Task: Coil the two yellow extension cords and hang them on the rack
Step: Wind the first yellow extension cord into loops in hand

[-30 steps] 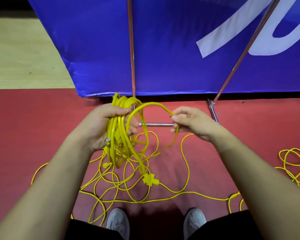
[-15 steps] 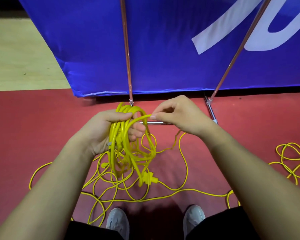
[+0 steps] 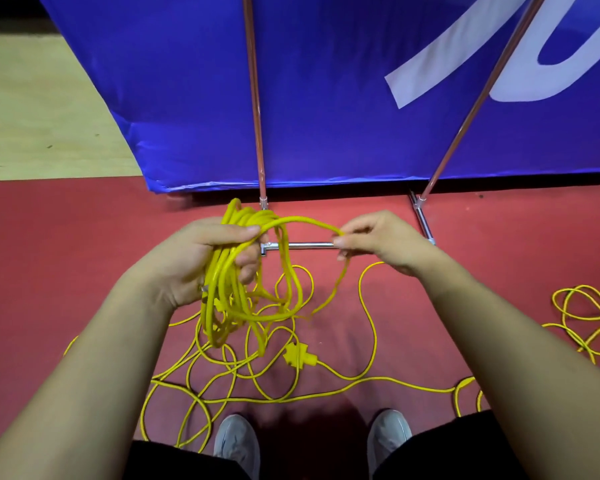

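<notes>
The right hand (image 3: 381,240) has pulled away to the right of the left hand (image 3: 201,258), which it was nearly touching half a second ago, and a fresh arch of yellow cord (image 3: 302,221) now spans the gap between them. The right hand's thumb and fingertips pinch that arch at its right end, with the other fingers loosely curled. From the pinch the cord drops to the red floor (image 3: 66,254). The left hand is clenched round the top of the coil (image 3: 226,289), thumb over the strands and fingers wrapped beneath. The gathered loops hang from that hand, clear of the floor. Below them the rest of the cord lies in loose tangles, with a yellow plug connector (image 3: 300,356) among them, just ahead of two grey shoes (image 3: 238,441). A second yellow cord (image 3: 582,313) lies heaped on the floor at the far right, well apart. A chrome bar (image 3: 309,244) runs behind the hands, under a blue banner (image 3: 326,98).
</notes>
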Demonstrator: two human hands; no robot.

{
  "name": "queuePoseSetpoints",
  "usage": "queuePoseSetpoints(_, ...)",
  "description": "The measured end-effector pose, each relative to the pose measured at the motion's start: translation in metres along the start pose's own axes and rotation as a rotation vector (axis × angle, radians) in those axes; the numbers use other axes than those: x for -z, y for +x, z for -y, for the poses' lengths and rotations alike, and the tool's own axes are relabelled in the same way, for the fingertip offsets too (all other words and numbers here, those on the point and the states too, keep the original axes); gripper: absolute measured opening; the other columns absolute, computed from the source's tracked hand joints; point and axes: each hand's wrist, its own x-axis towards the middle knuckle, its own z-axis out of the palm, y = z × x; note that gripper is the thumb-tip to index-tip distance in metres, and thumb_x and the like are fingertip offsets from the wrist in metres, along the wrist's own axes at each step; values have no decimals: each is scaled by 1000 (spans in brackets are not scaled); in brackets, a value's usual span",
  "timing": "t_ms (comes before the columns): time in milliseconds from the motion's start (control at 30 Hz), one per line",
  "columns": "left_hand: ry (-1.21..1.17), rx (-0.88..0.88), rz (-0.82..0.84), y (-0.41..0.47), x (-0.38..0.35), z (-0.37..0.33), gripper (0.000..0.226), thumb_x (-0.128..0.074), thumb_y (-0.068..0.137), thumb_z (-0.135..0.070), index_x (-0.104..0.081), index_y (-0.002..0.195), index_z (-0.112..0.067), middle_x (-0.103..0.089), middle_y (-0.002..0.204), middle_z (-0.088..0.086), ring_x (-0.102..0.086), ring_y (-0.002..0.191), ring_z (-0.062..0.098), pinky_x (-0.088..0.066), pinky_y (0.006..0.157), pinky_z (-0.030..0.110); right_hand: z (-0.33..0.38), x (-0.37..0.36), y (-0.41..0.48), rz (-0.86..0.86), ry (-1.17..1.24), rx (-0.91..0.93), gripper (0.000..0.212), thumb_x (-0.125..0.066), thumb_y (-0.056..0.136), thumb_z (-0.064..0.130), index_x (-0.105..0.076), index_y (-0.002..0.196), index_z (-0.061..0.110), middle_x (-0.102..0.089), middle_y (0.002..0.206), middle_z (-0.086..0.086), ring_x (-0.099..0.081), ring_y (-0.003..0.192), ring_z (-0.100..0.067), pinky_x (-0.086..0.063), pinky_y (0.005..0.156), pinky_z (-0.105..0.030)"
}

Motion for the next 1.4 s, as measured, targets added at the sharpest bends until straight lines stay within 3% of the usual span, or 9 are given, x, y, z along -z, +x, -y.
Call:
queuePoseSetpoints(133, 186, 78, -116, 0, 1, 6, 31, -57, 77, -28, -61, 91, -1, -63, 57, 3, -61, 49, 16, -48, 49, 26, 19, 4, 4, -172, 52, 117, 11, -71, 86, 12, -76, 92, 4, -53, 53, -1, -45, 48, -16, -37, 55, -28)
queuePoseSetpoints(400, 205, 90, -51, 3, 3, 16, 41, -69, 72, -26, -57, 102, -1, -57, 50, -5, -55, 42, 9, -42, 48, 25, 71, -35, -14, 143, -258, 283, 5, -78, 80, 17, -77, 78, 12, -53, 54, 7, -39, 50, -2, -31, 50, -15)
queuePoseSetpoints(500, 11, 49, 110, 2, 0, 13, 26, -75, 70, -21, -63, 87, -5, -43, 47, -4, -42, 38, 10, -37, 44, 23, 61, -30, -11, 168, -320, 233, 15, -75, 84, 21, -71, 78, 7, -58, 55, -4, -48, 52, -6, -38, 51, -22)
queuePoseSetpoints(633, -57, -25, 76, 1, 5, 9, 35, -81, 63, -26, -61, 82, -5, -46, 49, -1, -49, 43, 15, -41, 46, 24, 22, -11, -3, 246, -494, 48, 20, -71, 89, 23, -65, 81, 5, -53, 65, 0, -42, 59, -4, -34, 58, -21)
queuePoseSetpoints(733, 58, 2, 20, -2, 10, 6, 41, -88, 52, -24, -65, 80, -3, -65, 65, 11, -66, 58, 24, -53, 53, 26, 8, -4, 0, 107, -296, 10, 9, -73, 85, 12, -68, 85, 5, -67, 72, -11, -57, 64, -9, -46, 67, -23)
queuePoseSetpoints(867, 60, 42, -58, -1, 10, 7, 14, -65, 68, -10, -70, 79, -5, -71, 76, 18, -68, 55, 25, -55, 49, 27, 27, 0, 1, -110, -128, 118, 9, -77, 81, 13, -72, 80, 6, -60, 63, -8, -52, 58, -13, -42, 55, -21)
queuePoseSetpoints(1100, 60, 82, 66, 3, 5, 13, 37, -80, 66, -26, -65, 89, -2, -46, 54, 4, -48, 42, 18, -42, 44, 23, 59, -34, -5, 37, -266, 290, 5, -79, 79, 16, -75, 80, 12, -62, 65, -10, -45, 61, -5, -36, 57, -23)
queuePoseSetpoints(1233, -11, 45, 120, 3, 4, 12, 33, -80, 67, -28, -63, 83, -6, -41, 50, -2, -41, 41, 13, -37, 45, 22, 41, -26, 1, 101, -315, 207, 15, -76, 83, 18, -68, 76, 8, -56, 62, -7, -47, 59, -9, -39, 55, -24)
queuePoseSetpoints(1400, -118, -66, 4, -1, 7, 7, 23, -78, 59, -22, -68, 75, -8, -66, 64, 8, -72, 71, 31, -58, 59, 31, -10, -5, 12, 86, -378, 3, 16, -70, 88, 15, -67, 85, -1, -65, 73, -8, -54, 59, 3, -40, 60, -13)
